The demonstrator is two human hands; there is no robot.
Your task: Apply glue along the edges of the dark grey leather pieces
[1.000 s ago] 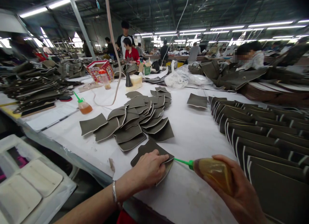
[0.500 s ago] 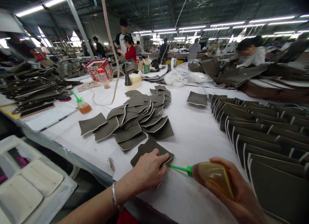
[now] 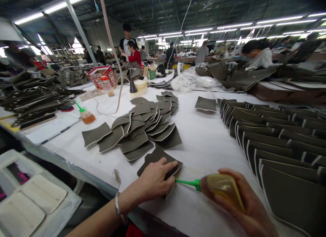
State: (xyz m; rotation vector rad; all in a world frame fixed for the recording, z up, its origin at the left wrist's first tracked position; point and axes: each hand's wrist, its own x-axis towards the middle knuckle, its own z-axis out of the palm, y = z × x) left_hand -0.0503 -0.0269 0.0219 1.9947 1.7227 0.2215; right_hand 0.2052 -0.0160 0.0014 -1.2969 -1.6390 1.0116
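Note:
My left hand (image 3: 156,180) grips a dark olive leather piece (image 3: 150,158) near the table's front edge. Its index finger lies along the top, while the thumb is by the piece's lifted right edge. In my right hand (image 3: 248,199) is a squeeze bottle (image 3: 221,189) of amber liquid, tilted on its side. The bottle's thin green nozzle (image 3: 187,183) points left, its tip at the leather edge beside my left thumb. Beyond the hands lies a loose pile of similar leather pieces (image 3: 137,123).
Rows of overlapping leather pieces (image 3: 275,145) fill the right side. One single piece (image 3: 205,103) lies behind. A second green-tipped bottle (image 3: 86,115) stands left, near a hanging hose (image 3: 119,60). A tray with pale panels (image 3: 38,192) sits at lower left. Co-workers are in the background.
The nozzle tip has slid along the leather edge toward my left thumb. My left hand still holds the piece, and the whole view has shifted slightly.

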